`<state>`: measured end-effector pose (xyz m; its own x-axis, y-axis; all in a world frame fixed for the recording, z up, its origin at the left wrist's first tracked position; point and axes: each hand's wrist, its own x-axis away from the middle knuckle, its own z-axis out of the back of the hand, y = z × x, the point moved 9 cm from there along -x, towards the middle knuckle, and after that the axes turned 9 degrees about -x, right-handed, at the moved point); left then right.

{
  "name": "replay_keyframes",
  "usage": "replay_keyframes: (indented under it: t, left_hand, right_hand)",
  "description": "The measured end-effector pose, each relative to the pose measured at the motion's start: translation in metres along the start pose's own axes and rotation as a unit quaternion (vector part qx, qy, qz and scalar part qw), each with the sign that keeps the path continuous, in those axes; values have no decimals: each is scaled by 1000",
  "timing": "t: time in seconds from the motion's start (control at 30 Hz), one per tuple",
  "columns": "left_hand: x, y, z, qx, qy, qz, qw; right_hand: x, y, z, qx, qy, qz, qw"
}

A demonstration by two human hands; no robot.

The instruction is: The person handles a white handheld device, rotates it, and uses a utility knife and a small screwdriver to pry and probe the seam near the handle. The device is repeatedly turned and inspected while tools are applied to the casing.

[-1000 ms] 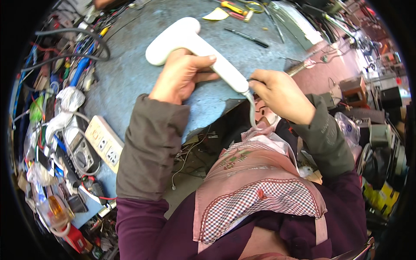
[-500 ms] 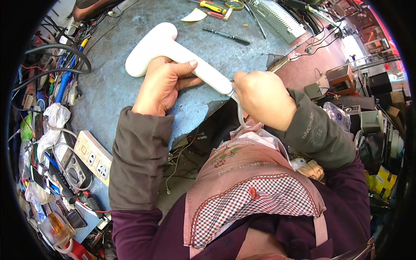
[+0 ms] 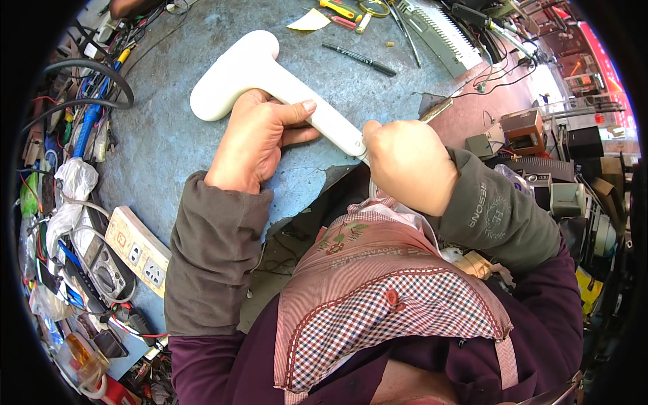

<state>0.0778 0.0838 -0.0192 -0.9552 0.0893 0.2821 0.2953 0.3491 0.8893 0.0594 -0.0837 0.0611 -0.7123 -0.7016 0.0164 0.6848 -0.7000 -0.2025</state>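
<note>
A white handheld appliance (image 3: 290, 82) with a broad rounded head and a long straight handle lies slantwise over the worktable, its head at the far left. My left hand (image 3: 254, 143) is closed on the handle just below the head, thumb on top and fingers underneath. At the handle's near right end, my right hand (image 3: 409, 166) is a closed fist where the pale cord (image 3: 372, 190) comes out. That fist hides most of the joint between cord and handle. The cord drops toward my apron.
On the blue worktable (image 3: 158, 145) lie a black marker (image 3: 359, 59), a yellow-handled screwdriver (image 3: 341, 9) and tweezers (image 3: 405, 37). A power strip (image 3: 138, 251) and multimeter (image 3: 104, 270) sit at left among tangled cables. Boxes and devices (image 3: 523, 131) crowd the right.
My right fist has shifted slightly and less of the cord shows below it. The appliance stays in my left hand at nearly the same slant. The whole view has moved a little.
</note>
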Motion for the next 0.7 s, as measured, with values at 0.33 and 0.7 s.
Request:
replay_keyframes:
  t: [0.33,0.7]
  left_hand:
    - [0,5,2,-11,8,-14,1000]
    - [-3,4,3,-12,-11,-12,1000]
  right_hand:
    - [-20,46,-16,-320,-227,-157,906]
    - [-21,62,-32,-395,-256,-118,874]
